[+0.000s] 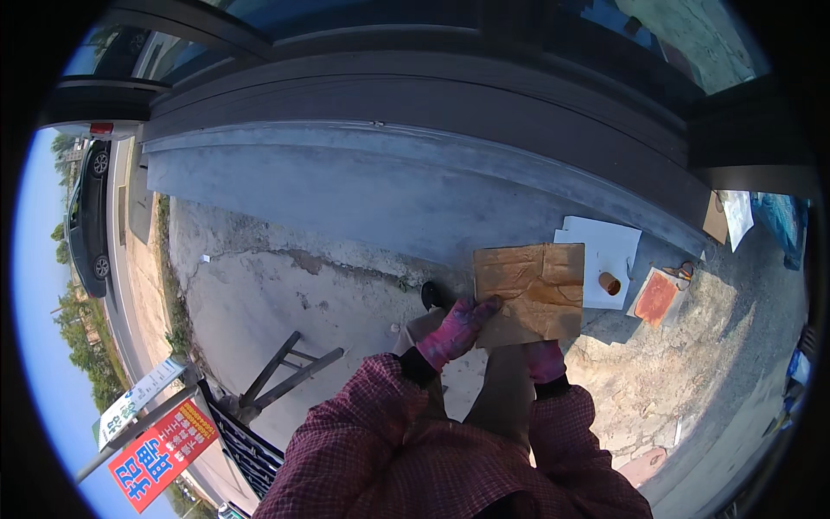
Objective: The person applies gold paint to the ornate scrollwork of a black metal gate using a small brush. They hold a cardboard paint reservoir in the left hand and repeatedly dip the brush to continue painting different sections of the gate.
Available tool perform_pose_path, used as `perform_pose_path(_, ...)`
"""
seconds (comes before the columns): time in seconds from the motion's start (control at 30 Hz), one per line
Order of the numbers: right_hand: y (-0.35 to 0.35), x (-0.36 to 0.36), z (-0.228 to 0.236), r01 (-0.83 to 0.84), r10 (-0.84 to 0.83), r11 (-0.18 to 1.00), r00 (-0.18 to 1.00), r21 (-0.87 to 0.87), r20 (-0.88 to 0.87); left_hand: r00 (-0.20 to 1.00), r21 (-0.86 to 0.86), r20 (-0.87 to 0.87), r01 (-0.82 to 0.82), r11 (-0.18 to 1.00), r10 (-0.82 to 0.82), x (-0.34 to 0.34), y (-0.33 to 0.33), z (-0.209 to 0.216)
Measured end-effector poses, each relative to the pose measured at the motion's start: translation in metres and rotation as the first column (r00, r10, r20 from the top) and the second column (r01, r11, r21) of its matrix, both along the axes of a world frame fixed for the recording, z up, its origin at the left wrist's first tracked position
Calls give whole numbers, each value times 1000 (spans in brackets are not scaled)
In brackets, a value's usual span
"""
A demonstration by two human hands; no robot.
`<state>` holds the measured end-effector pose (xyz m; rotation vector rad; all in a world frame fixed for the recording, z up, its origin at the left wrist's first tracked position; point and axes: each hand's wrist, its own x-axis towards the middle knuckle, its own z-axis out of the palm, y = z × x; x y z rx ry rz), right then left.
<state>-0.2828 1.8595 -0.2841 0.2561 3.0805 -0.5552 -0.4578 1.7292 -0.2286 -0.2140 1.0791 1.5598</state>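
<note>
Over my lap I hold a creased piece of brown cardboard [540, 298] with darker, wet-looking stains across its upper part. My left hand [456, 332], in a pink and purple glove, grips its lower left edge with the thumb on top. At the lower right edge, my right hand [545, 361], gloved alike, holds it from beneath; its fingers are hidden behind the cardboard. Just beyond lies a white sheet [596, 238] on the ledge, with a small brown round container [609, 284] on it. Right of that is an orange-red coated rectangle [659, 298] on a light backing.
A grey ledge [346, 195] runs along the dark-framed window front. A dark wooden frame [292, 368] lies to the left on cracked concrete, near a red sign [164, 454]. Blue plastic [778, 227] hangs at far right. A dark car [89, 216] stands at far left.
</note>
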Motion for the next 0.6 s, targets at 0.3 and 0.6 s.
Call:
perform_pose_path(0.3, -72, -99, 45, 7, 160, 772, 965, -636, 206, 958, 15, -79, -275, 961, 275, -44, -128, 97)
perform_pose_path(0.6, -185, -263, 139, -602, 611, 792, 783, -102, 117, 771, 47, -108, -626, 778, 627, -94, -249, 157)
